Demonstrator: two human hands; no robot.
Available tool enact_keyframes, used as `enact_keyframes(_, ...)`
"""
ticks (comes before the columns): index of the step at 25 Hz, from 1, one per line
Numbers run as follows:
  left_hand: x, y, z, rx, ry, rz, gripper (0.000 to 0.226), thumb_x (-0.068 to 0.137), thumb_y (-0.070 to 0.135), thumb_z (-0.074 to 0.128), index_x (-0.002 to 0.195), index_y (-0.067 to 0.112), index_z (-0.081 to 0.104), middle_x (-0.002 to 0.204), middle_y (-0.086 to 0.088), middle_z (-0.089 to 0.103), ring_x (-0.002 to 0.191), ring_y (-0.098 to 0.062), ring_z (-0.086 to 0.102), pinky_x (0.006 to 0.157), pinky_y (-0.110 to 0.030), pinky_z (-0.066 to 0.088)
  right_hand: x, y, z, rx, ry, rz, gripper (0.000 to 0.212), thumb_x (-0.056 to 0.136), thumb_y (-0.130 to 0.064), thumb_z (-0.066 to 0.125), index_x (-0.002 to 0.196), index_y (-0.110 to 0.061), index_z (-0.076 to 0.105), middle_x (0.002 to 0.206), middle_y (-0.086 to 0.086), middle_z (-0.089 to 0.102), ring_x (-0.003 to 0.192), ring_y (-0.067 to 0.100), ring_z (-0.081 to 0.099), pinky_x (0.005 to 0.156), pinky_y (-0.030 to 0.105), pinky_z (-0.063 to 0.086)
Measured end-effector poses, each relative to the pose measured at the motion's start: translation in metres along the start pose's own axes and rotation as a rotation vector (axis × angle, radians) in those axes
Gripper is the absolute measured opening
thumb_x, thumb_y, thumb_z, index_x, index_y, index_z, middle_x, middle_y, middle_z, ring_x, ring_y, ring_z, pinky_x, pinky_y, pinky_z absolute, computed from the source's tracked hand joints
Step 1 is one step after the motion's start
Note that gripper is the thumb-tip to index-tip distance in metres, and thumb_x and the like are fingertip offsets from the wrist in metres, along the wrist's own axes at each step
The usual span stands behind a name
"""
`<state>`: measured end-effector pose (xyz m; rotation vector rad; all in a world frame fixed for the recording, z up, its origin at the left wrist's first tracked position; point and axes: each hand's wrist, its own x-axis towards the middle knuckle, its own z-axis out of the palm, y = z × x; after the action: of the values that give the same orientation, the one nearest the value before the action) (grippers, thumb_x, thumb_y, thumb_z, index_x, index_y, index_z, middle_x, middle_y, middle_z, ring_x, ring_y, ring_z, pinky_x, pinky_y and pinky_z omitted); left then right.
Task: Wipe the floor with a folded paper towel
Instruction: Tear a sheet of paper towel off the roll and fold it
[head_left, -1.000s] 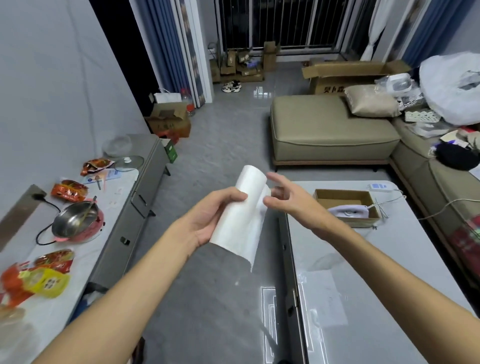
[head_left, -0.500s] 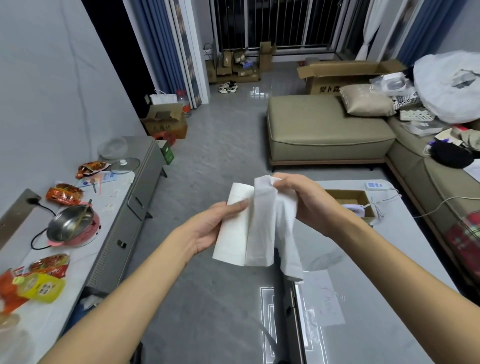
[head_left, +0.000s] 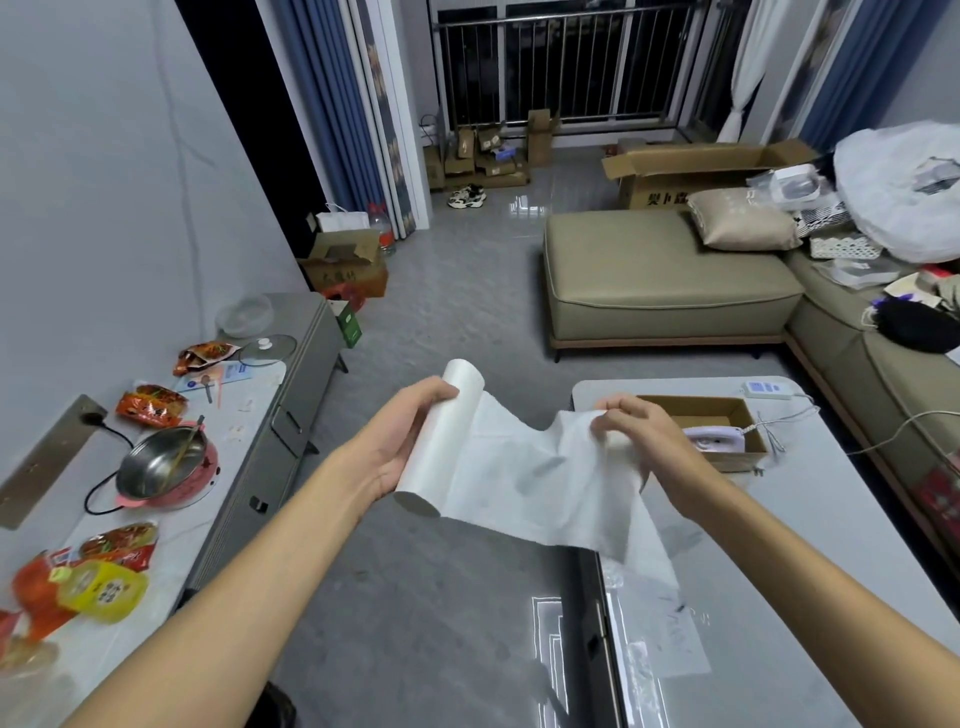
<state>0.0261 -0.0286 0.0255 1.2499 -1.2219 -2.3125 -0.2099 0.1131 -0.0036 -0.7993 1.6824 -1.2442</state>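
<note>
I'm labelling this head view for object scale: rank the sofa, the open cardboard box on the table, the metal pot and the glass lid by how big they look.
1. Sofa
2. Box
3. Pot, close to the box, so unsure
4. Lid

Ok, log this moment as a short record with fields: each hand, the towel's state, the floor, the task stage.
left hand: grips the paper towel roll, held in the air
right hand: pinches the free end of the pulled-out sheet
sheet: unrolled between the hands, attached to the roll, not folded
floor: grey tile, not yet touched
stage: sheet not yet torn off
</note>
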Motion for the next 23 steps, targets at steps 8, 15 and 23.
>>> enact_keyframes(8, -0.021, 0.018, 0.010, -0.009, -0.401, -0.006, 0.052, 0.088, 0.037, 0.058, 0.129, 0.004, 0.058, 0.127, -0.021, 0.060, 0.118, -0.036, 0.057, 0.103, -0.048, 0.044, 0.003, -0.044, 0.060, -0.092, -0.419, -0.197, 0.039, 0.078, -0.036, 0.077, 0.112, -0.020, 0.065, 0.109, -0.005, 0.072, 0.101, 0.013, 0.067, 0.083, 0.025, 0.053)
enact_keyframes(15, -0.017, 0.000, -0.012, 0.174, -0.145, 0.122, 0.060, 0.078, 0.023, 0.074, 0.133, 0.011, 0.052, 0.126, -0.011, 0.064, 0.119, -0.028, 0.060, 0.107, -0.050, 0.040, -0.008, -0.065, 0.062, -0.048, -0.334, -0.211, 0.021, 0.089, -0.023, 0.066, 0.077, -0.007, 0.060, 0.074, 0.005, 0.060, 0.069, 0.016, 0.055, 0.060, 0.027, 0.038)
enact_keyframes(23, -0.010, -0.012, -0.011, 0.169, -0.179, 0.046, 0.057, 0.072, 0.025, 0.080, 0.126, 0.015, 0.061, 0.124, -0.014, 0.065, 0.116, -0.033, 0.061, 0.102, -0.054, 0.044, -0.016, -0.058, 0.033, 0.284, -0.339, -0.164, 0.018, 0.081, -0.018, 0.047, 0.079, -0.001, 0.051, 0.076, 0.011, 0.046, 0.067, 0.016, 0.047, 0.058, 0.027, 0.037)
